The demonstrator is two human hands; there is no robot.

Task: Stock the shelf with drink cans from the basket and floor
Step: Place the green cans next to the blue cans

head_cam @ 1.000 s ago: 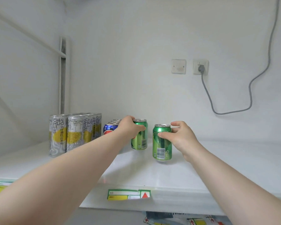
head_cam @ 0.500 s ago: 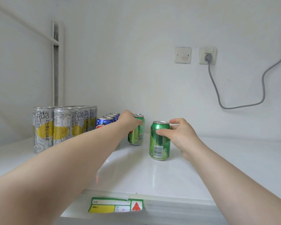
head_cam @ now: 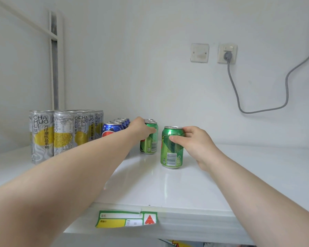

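Two green cans stand upright on the white shelf [head_cam: 194,189]. My left hand [head_cam: 141,128] grips the farther green can [head_cam: 150,143], which heads a short row of green cans next to the blue ones. My right hand [head_cam: 194,141] holds the nearer green can [head_cam: 171,150] by its upper part, thumb in front and fingers over the rim. This can stands alone, right of the row and closer to me.
Tall silver-and-yellow cans [head_cam: 61,132] fill the shelf's left side, with a row of blue cans [head_cam: 114,128] beside them. On the back wall, a socket [head_cam: 227,53] carries a grey cable [head_cam: 257,111]. A green price label [head_cam: 127,219] sits on the front edge.
Both hands stay on their green cans, which stand where they did on the shelf. The view has tilted up and drawn closer to the shelf.
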